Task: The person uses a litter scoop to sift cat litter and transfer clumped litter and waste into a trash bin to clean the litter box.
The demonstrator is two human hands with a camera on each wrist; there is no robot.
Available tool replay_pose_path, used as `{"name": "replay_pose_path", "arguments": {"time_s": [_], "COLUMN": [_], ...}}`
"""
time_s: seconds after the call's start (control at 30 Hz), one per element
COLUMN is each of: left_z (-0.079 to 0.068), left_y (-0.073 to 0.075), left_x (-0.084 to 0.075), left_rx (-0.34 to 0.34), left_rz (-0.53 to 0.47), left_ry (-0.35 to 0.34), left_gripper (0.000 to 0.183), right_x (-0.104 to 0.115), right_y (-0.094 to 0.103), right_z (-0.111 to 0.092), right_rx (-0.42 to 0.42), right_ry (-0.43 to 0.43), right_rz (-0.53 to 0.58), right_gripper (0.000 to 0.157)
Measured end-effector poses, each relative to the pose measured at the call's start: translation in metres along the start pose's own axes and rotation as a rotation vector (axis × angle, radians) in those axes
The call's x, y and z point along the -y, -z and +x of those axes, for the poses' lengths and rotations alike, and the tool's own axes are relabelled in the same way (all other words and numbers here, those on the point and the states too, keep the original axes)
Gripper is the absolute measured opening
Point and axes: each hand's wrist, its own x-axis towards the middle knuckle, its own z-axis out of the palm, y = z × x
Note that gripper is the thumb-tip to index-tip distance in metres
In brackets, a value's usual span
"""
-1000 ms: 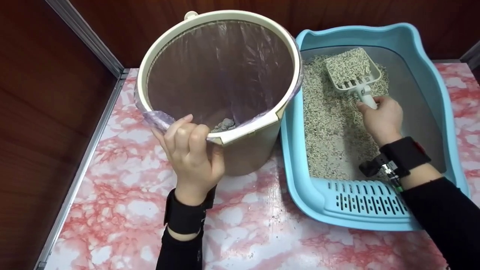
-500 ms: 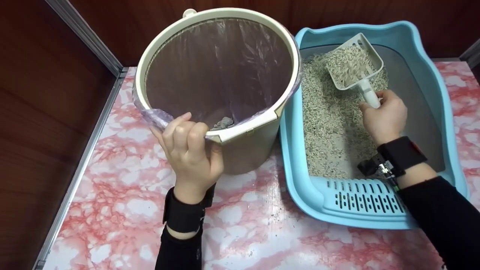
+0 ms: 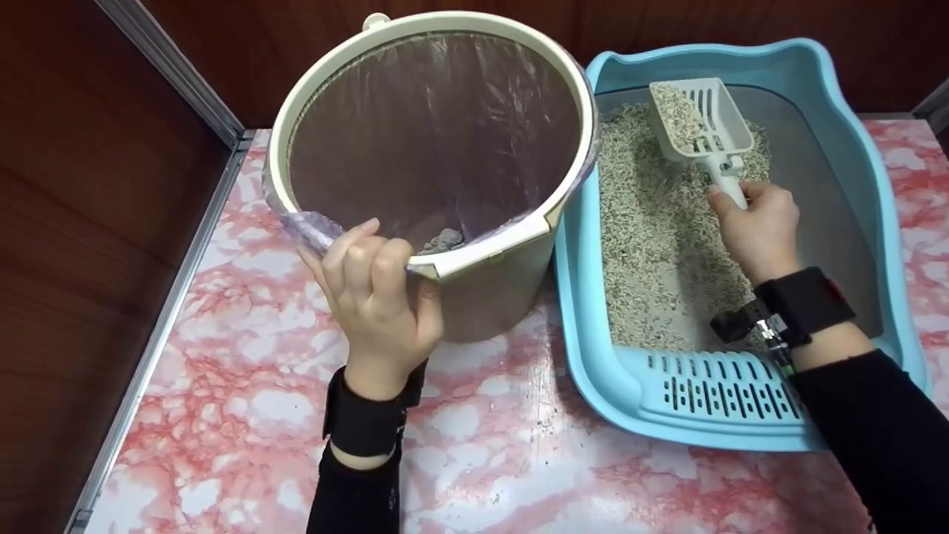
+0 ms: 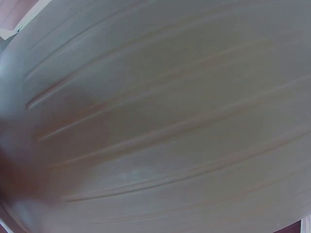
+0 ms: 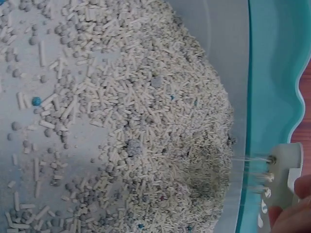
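My left hand (image 3: 378, 297) grips the near rim of a beige trash bin (image 3: 493, 252), fingers over the edge and thumb outside. A translucent purple bag (image 3: 445, 111) lines the bin, with grey clumps (image 3: 443, 240) at the bottom. Only the bin's ribbed outer wall (image 4: 175, 107) fills the left wrist view. With my right hand (image 3: 760, 226) I hold a white litter scoop (image 3: 730, 122) by its handle, over the far part of the litter (image 3: 641, 259). A small heap of pellets lies along the scoop's left side. In the right wrist view, blurred streaks of falling litter trail from the scoop's slots (image 5: 268, 177).
The blue litter box (image 3: 886, 245) stands right beside the bin and has a slotted step (image 3: 719, 400) at its near end. Both stand on a red-and-white marbled surface (image 3: 245, 400). Brown wooden panels (image 3: 89, 222) rise at the left and back.
The scoop has been shaken and tilted over the litter. Its load has shrunk from a full heap to a small one at the left. My left hand stays on the bin rim.
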Motion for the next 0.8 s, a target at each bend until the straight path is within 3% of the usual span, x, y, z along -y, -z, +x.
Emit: {"name": "replay_pose_path", "arguments": {"time_s": [0.37, 0.57, 0.8], "left_z": [0.0004, -0.0002, -0.0015], "left_y": [0.0013, 0.0016, 0.0000], "left_x": [0.0021, 0.0019, 0.0005], "left_rx": [-0.005, -0.010, -0.014], "left_rz": [-0.014, -0.010, -0.001], "left_ry": [-0.016, -0.017, -0.017], "left_gripper": [0.017, 0.016, 0.035], "right_x": [0.0003, -0.0002, -0.0008], "right_y": [-0.0055, -0.0044, -0.0033], "right_z": [-0.0001, 0.0003, -0.0023], "right_rx": [0.166, 0.159, 0.103], "right_ry": [0.086, 0.105, 0.118], "right_rz": [-0.008, -0.046, -0.090], "right_gripper": [0.043, 0.044, 0.036]}}
